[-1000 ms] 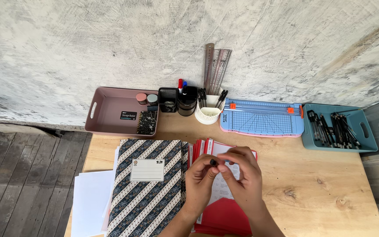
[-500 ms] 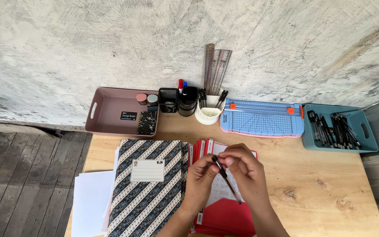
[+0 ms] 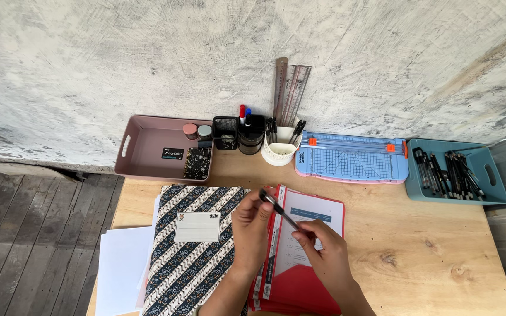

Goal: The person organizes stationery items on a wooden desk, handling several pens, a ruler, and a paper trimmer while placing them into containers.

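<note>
While both hands grip one black pen above the red folders, left hand pinches its far end, right hand the near end; the pen is not yet set down.

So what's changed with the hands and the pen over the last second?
The hands have drawn apart: the left hand moved up-left gripping the pen's capped end, the right hand slid down-right pinching its tip end. The pen now shows full length between them. Patterned book, red folders and trays unmoved.
</note>
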